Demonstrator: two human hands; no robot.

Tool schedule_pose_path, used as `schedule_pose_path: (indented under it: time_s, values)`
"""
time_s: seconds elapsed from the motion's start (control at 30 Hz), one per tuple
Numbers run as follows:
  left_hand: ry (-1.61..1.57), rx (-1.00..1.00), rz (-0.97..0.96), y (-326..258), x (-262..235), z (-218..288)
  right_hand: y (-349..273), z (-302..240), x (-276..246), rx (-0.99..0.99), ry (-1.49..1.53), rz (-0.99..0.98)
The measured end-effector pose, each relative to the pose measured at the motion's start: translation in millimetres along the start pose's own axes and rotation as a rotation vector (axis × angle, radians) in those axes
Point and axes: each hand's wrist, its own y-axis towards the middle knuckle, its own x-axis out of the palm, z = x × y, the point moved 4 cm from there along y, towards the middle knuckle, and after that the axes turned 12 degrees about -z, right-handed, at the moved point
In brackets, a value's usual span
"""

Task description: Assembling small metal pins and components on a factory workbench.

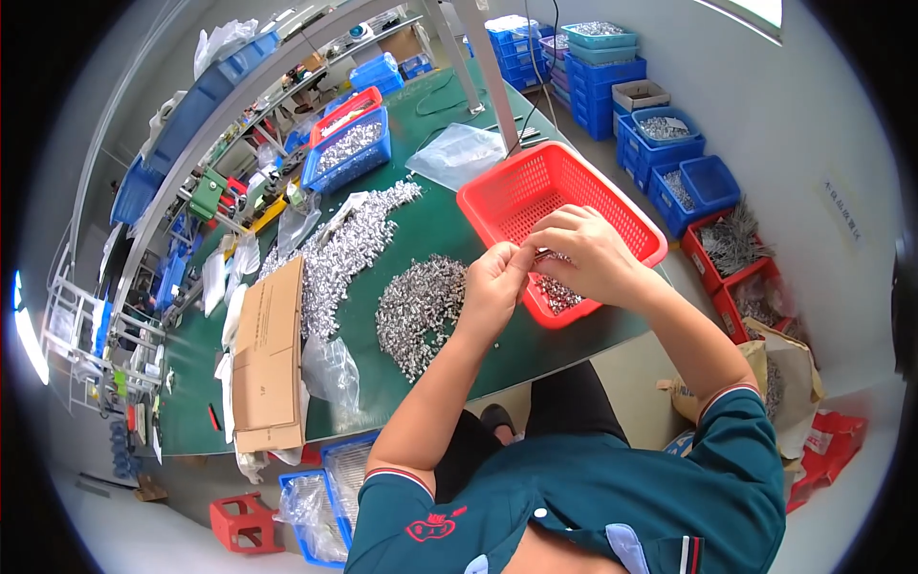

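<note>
Over the near side of a red plastic basket (612, 191), both my hands meet with their fingers pinched together. My left hand (495, 282) is closed at the basket's near left rim, its thumb and fingertips touching those of the other hand. Curled over from the right, my right hand (585, 253) is closed too. A sliver of something small and dark shows between the fingers, too hidden to name. Below them, small shiny metal parts (557, 295) lie in the basket's near end. A round pile of small metal parts (421, 306) spreads on the table left of my left hand.
A larger heap of silvery parts (349, 249) lies farther left on the green table (435, 206), beside a cardboard piece (268, 359). Behind the basket are a clear plastic bag (459, 156) and a metal post (492, 86). Blue bins (604, 91) stack along the right wall.
</note>
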Motion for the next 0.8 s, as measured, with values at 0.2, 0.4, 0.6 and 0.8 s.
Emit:
schedule_pose_path:
  time_s: [0.2, 0.4, 0.6, 0.8]
  values:
    - [0.012, -0.043, 0.054, -5, -7, -11, -3, 20, 18, 0.042, 0.157, 0.02]
    - [-0.14, -0.108, 0.137, -36, -28, -11, -22, 45, 13, 0.135, -0.097, 0.001]
    - [-0.631, -0.062, 0.174, -110, -55, -13, -23, -47, 11, 0.017, 0.077, 0.132]
    - [-0.64, -0.094, 0.342, -193, -51, -52, -42, -57, 133, 0.202, 0.239, -0.081]
